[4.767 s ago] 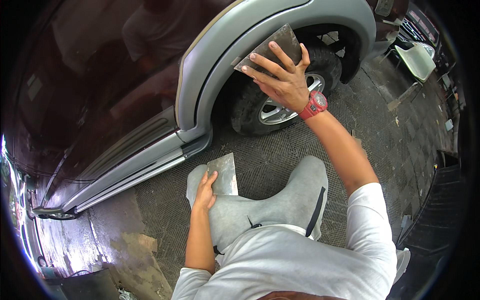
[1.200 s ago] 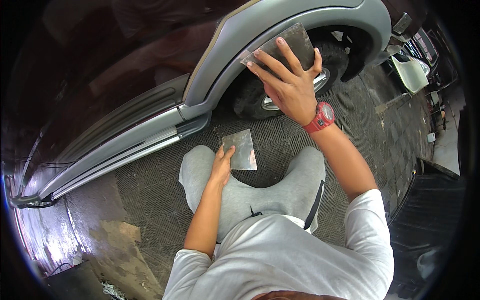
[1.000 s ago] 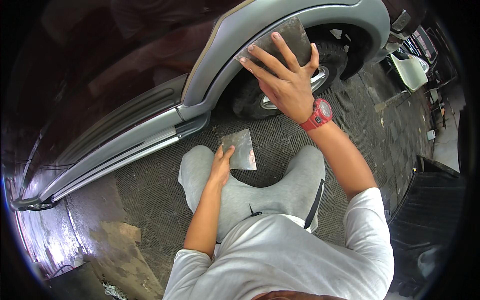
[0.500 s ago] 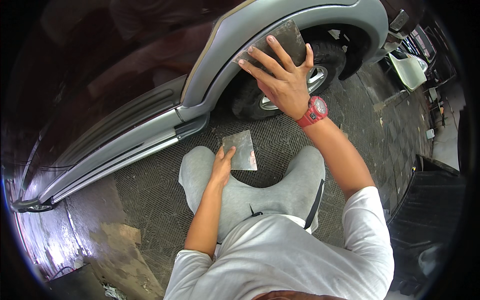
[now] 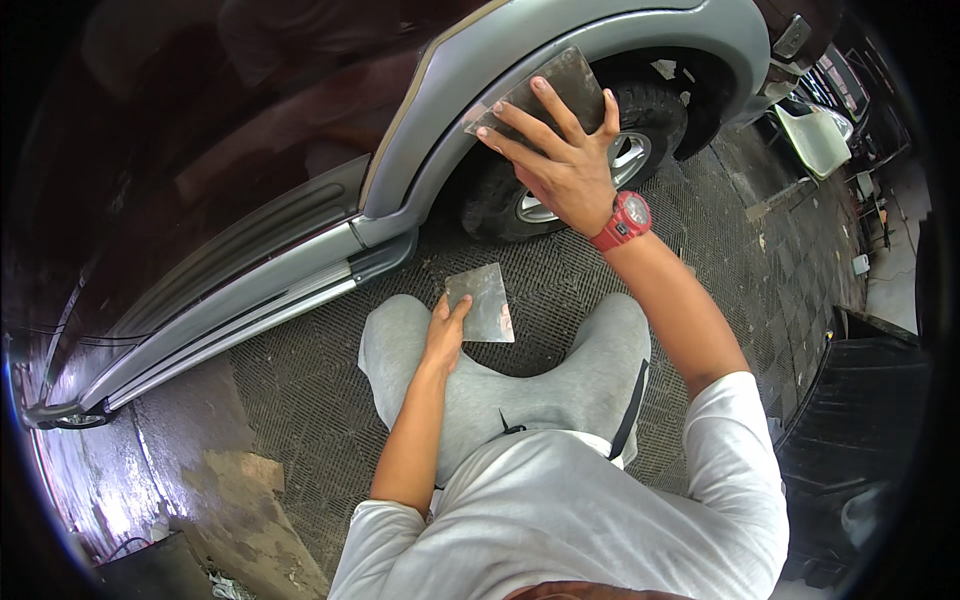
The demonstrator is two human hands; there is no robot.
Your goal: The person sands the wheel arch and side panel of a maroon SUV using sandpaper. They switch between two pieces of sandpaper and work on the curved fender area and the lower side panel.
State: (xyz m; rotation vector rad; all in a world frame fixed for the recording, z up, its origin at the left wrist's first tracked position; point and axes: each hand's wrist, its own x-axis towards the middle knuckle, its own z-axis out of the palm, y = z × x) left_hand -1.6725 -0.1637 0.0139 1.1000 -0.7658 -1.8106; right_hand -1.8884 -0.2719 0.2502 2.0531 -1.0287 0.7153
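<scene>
Two thin rectangular plates are in the person's hands. The right hand [image 5: 565, 165] holds a dark grey, smudged plate [image 5: 575, 85] with the fingers splayed wide across its face (the thumb is out of sight behind it). That plate lies tilted over the lower edge of the silver-grey curved wheel-arch trim [image 5: 405, 165], in front of the black rubber tyre [image 5: 485, 205] and its silver spoked rim [image 5: 630, 155]; whether it touches the trim I cannot tell. A red wristwatch with a round dial [image 5: 627, 217] sits on the right wrist.

The left hand [image 5: 445, 330] grasps a shiny light grey metal-looking plate [image 5: 485, 305], thumb on the face and the other fingers behind. It is held beside the left knee of the pale grey trousers [image 5: 520, 395], well apart from the other plate, and a pinkish patch shows near its right edge. Below it spreads a dark ribbed floor mat [image 5: 310, 350]. Along the glossy maroon car body [image 5: 250, 120] runs a silver running board [image 5: 250, 310], ending near the arch.
</scene>
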